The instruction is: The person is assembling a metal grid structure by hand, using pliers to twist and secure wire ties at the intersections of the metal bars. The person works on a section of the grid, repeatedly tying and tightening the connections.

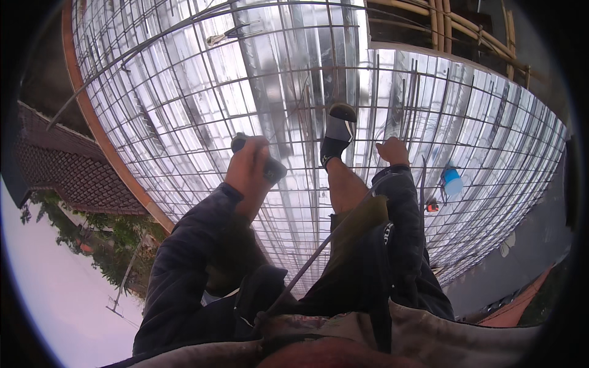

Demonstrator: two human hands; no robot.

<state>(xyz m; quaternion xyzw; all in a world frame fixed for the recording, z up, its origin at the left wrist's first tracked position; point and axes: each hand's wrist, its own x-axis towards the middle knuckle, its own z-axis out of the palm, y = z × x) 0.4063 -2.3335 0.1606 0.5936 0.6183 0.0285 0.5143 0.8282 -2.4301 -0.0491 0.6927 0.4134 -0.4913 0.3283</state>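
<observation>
A grid of thin steel rebar (288,80) lies over shiny ribbed metal decking (196,61). My left hand (248,164) hangs above the grid with its fingers curled closed, in front of one dark shoe (276,170). Whatever it may hold is hidden by the fingers. To the right, my right hand (393,151) is closed in a fist near the bars; I cannot make out what is inside it. Between the hands, my other foot, in a black and grey shoe (338,132), stands on the mesh. A thin dark curved rod (423,184) shows beside my right forearm.
A pincer-like tool (233,34) lies on the mesh at the far left. At the right are a blue container (452,181) and a small orange-and-black object (432,207). Bamboo poles (448,24) cross an opening at the far right. An orange-brown edge (110,135) bounds the left side.
</observation>
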